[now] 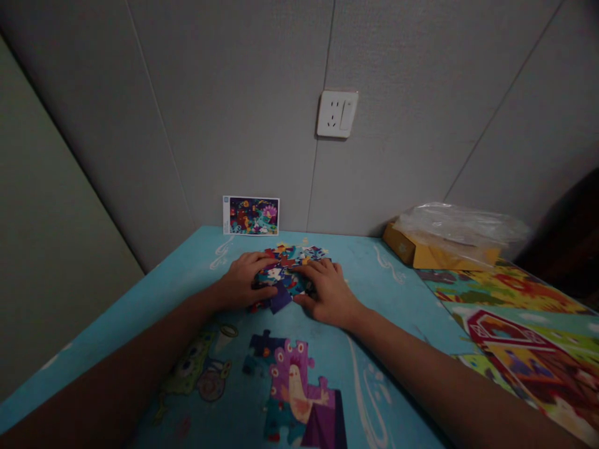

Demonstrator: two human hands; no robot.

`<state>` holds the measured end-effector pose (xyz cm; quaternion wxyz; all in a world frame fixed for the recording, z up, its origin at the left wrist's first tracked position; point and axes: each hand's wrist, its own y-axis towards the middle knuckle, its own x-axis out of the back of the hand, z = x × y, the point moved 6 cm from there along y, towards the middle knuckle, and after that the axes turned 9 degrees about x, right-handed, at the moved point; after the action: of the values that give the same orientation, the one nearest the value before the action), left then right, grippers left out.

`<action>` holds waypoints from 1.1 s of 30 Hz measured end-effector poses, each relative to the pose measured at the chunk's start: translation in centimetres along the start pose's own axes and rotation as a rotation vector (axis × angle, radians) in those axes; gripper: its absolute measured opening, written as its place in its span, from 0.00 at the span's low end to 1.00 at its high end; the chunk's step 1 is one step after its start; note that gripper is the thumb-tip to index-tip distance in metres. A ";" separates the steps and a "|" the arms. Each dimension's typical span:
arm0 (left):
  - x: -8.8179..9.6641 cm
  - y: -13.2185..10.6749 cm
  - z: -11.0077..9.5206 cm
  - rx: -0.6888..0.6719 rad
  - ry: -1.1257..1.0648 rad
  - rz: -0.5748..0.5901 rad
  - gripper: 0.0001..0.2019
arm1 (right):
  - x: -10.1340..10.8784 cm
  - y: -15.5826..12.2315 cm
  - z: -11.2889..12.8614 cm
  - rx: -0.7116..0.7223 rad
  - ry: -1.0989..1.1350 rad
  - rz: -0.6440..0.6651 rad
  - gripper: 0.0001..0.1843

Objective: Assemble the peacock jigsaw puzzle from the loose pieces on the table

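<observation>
A pile of loose jigsaw pieces (296,285), in red, blue, white and teal, lies on the blue sea-patterned table cover. My left hand (244,280) rests at the left of the pile, thumb and fingers apart, its thumb tip touching a plain purple piece (281,298). On the right side, my right hand (327,292) reaches over the pieces with its fingers spread, the thumb pointing toward the purple piece. The pieces under both hands are partly hidden. Nearer to me, between my forearms, is a joined puzzle section (299,390) showing a pink many-eyed creature.
A small reference picture (254,216) leans against the grey wall behind the pile. At the right stands a yellow box (430,251) with a clear plastic bag (461,224) over it. Colourful printed puzzle scenes (524,343) lie along the right side. A wall socket (337,114) is above.
</observation>
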<state>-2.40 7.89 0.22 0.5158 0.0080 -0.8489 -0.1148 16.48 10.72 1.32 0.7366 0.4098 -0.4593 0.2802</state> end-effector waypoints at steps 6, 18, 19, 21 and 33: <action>-0.3 -0.8 -1.1 -0.018 0.077 0.073 0.48 | -0.1 0.0 -0.3 -0.014 0.047 -0.012 0.32; 0.2 -0.2 -0.5 -0.008 -0.039 -0.065 0.29 | -0.2 -0.1 -0.2 0.065 0.101 -0.046 0.35; 0.4 -0.1 -0.5 -0.010 -0.061 -0.090 0.27 | -0.2 -0.1 -0.2 0.059 0.103 -0.061 0.34; 0.8 0.0 -0.5 -0.008 -0.095 -0.127 0.25 | -0.1 -0.1 -0.2 0.046 0.097 -0.085 0.30; 2.8 0.2 0.6 0.199 -0.238 -0.331 0.21 | -0.1 -0.1 -0.8 -0.094 0.008 -0.085 0.16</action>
<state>-4.20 7.78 2.47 0.3826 0.1847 -0.8981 -0.1136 16.88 11.31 0.99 0.7681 0.3927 -0.4513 0.2283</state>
